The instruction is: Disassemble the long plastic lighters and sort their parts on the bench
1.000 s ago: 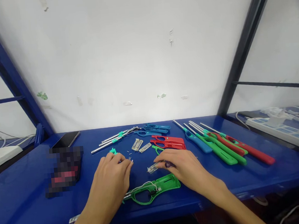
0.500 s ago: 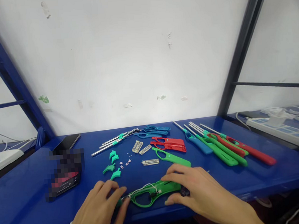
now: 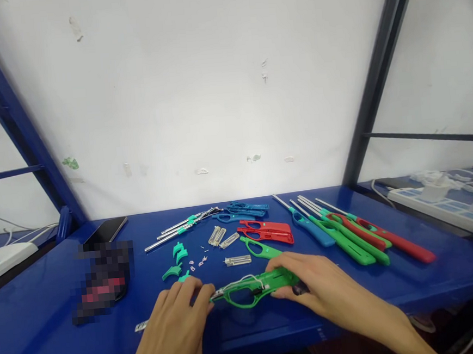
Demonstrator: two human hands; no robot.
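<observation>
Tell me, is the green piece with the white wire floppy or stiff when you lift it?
The green shell looks like thin plastic, so it's probably light and stiff. The white wire curves across it, so it may wobble. The shell's inside is uncovered, so unfixed parts could slip out if tipped.

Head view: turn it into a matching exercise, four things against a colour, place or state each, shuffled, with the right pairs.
Things:
1. Open green casing
2. Small curved pieces
3. Phone
4. Slim wired tubes

Matches:
A. At the left rear of the tabletop
B. Silver with teal collars
C. Gripped by the right hand
D. Teal all over

Right pairs: 1-C, 2-D, 3-A, 4-B
</observation>
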